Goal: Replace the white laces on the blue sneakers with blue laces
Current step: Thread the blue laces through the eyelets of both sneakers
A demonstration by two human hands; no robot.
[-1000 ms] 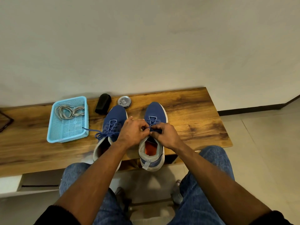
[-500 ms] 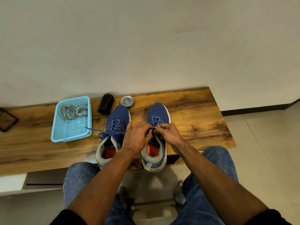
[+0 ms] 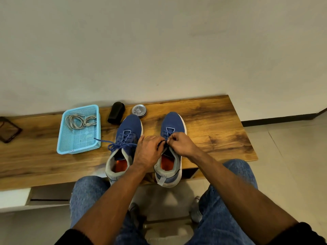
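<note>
Sneakers first: the right sneaker (image 3: 172,137) sits at centre frame on the desk (image 3: 212,128), heel hanging over the near edge, with the left sneaker (image 3: 126,138) just beside it toward the left. Both point their toes toward the top of the frame, at the wall, so their long axes run bottom to top, nearly parallel.

My left hand (image 3: 148,152) has its fingers curled over the tongue area of the right sneaker, pinching the blue lace (image 3: 168,131); my right hand (image 3: 180,143) pinches the same lace close beside it, the two hands almost touching. I judge this to be the knot on the second shoe, since the left sneaker's blue bow (image 3: 120,145) already looks tied.

To do it well I should keep even tension on both ends, snug the crossings down toward the toe before closing the knot, and match the other bow's loops.

White laces (image 3: 79,121) lie in the blue basket (image 3: 70,149) at the left.
</note>
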